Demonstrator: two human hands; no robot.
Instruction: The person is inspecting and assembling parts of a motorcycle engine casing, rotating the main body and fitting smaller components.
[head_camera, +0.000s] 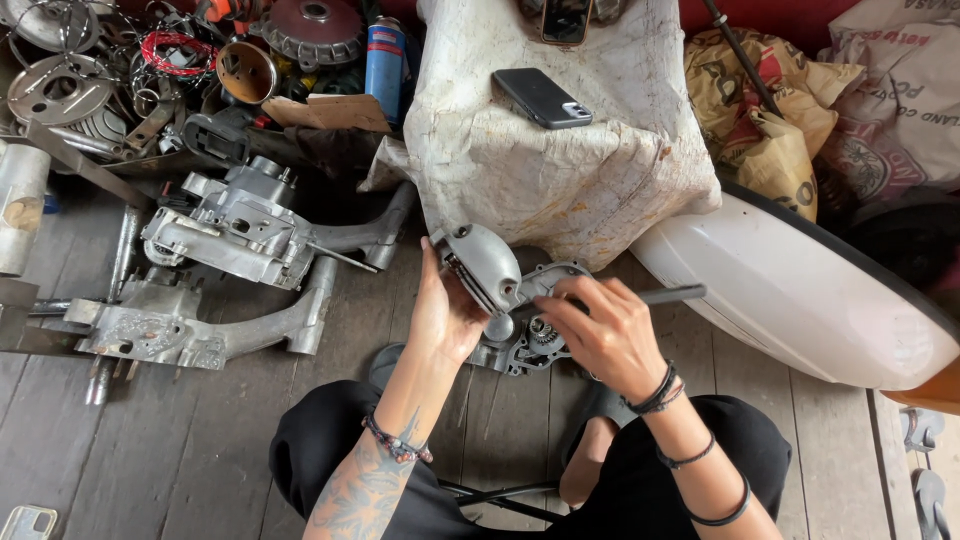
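Observation:
My left hand (441, 318) grips a grey cast metal engine cover (482, 262), tilted up off the part beneath it. Under it lies a metal gear housing (540, 335) with small gears showing. My right hand (603, 332) is closed around a dark slim tool (672, 294) whose handle sticks out to the right; its tip is hidden near the housing. Both hands work above my lap, over the wooden floor.
A white sack-covered block (560, 170) with a dark phone (541, 98) on it stands just behind. Two aluminium engine casings (240, 232) lie at left, scrap parts and a blue can (385, 55) behind them. A white curved panel (800, 295) lies at right, with sacks (770, 120) behind.

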